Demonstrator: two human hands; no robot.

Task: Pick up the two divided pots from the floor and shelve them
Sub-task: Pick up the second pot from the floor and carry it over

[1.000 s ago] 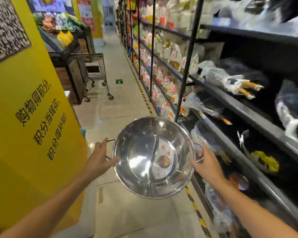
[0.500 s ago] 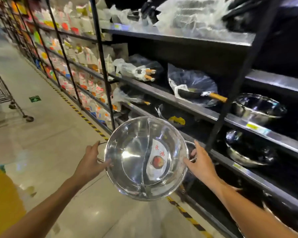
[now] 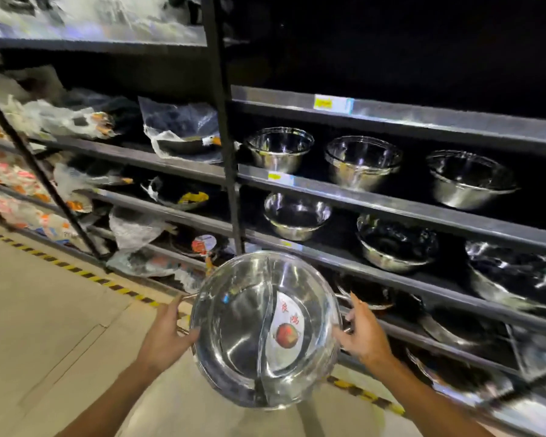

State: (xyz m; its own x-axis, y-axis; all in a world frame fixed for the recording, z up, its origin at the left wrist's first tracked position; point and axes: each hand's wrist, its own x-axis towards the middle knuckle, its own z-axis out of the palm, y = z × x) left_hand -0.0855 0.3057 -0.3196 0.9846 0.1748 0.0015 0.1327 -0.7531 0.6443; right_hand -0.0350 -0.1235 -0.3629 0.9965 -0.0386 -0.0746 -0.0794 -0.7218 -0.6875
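I hold a shiny steel divided pot (image 3: 243,335) in front of me at waist height, its curved partition running down the middle and a white label with a red picture on the right half. My left hand (image 3: 167,334) grips the wire handle on its left side. My right hand (image 3: 361,334) grips the handle on its right side. The pot hovers just in front of the lower shelves of a dark metal rack (image 3: 391,203). A second rim seems to show under the pot's lower edge; I cannot tell if another pot is nested below.
Steel bowls (image 3: 363,162) stand in rows on the middle shelves to the right. Bagged pans (image 3: 183,134) lie on the shelves left of the black upright post (image 3: 224,146). A yellow-black striped line (image 3: 76,271) marks the floor along the rack's base.
My view has swung right, from the aisle to facing the rack of steel bowls. The pot stays in both hands and has come closer to the lower shelves.
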